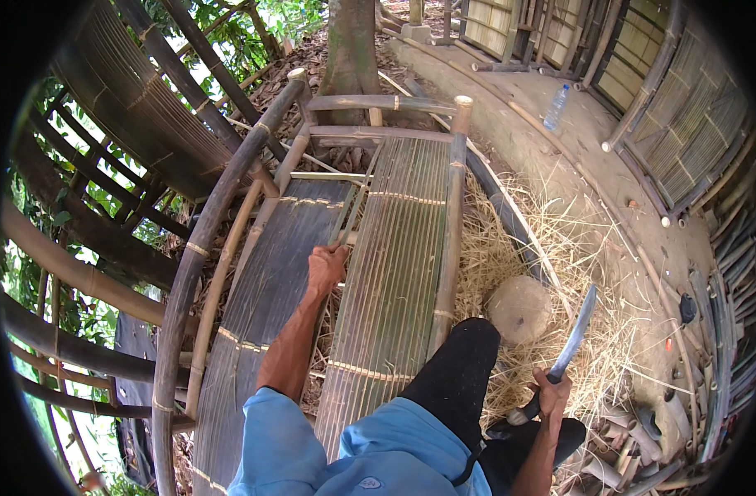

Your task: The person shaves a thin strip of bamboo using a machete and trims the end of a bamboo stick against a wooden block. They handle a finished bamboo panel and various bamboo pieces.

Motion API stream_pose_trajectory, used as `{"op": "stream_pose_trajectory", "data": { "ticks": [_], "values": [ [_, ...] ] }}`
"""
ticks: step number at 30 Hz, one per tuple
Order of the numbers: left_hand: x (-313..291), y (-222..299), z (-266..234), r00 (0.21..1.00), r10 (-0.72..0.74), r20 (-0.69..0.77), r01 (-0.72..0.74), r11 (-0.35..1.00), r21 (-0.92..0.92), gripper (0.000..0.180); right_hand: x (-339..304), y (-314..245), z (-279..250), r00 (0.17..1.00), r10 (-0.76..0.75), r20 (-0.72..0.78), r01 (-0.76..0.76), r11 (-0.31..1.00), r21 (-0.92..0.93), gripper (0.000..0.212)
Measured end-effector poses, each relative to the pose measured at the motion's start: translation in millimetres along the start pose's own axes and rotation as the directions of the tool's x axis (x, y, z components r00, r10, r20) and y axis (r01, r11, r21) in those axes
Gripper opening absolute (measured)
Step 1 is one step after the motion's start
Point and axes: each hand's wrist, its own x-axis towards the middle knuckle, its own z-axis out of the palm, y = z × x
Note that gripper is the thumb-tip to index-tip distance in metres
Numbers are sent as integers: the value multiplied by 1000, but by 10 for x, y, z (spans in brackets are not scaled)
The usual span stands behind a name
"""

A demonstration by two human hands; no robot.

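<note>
My right hand (pixel 553 393) is wrapped round the dark handle of a machete (pixel 576 335), its long blade tilted up and away over the straw-covered ground. On the other side, my left hand (pixel 327 268) is closed on thin bamboo strips (pixel 355 202) that run away from it along the gap in the bench. That bench has a greenish slatted bamboo panel (pixel 399 248) on the right and a darker slatted panel (pixel 291 256) on the left, both bound with pale crosswise ties. My knee covers part of the right panel's edge.
A round wood block (pixel 519 309) stands among pale shavings (pixel 593 256) right of the bench. Bamboo poles (pixel 198 240) frame the bench's left side. A tree trunk (pixel 350 50) rises beyond it. A plastic bottle (pixel 557 107) stands on the ledge; cut bamboo pieces (pixel 643 434) lie lower right.
</note>
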Motion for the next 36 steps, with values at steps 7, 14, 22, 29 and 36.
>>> {"op": "stream_pose_trajectory", "data": {
  "ticks": [7, 14, 22, 29, 36],
  "values": [
    [448, -221, 345, 982, 165, -89, -149, 975, 165, 33, -90, 5, 138, 999, 41, 34, -41, 999, -16, 22],
    [625, -872, 628, 922, 373, -104, -240, 761, 603, 32, -112, 119, 0, 997, 72, -17, -72, 996, -44, 25],
    [-146, -963, 102, 983, 179, -38, -133, 845, 518, 34, -95, 238, -111, 996, 85, -7, -85, 995, 42, 21],
    [-1946, -1333, -1067, 993, 43, 114, -116, 608, 785, 40, -107, 378, -51, 979, 182, 89, -185, 982, 25, 30],
    [-2796, -1685, -1301, 989, -37, 146, -101, 559, 823, 54, -167, 533, 40, 974, 187, 125, -204, 969, 140, 27]
  ]
}}
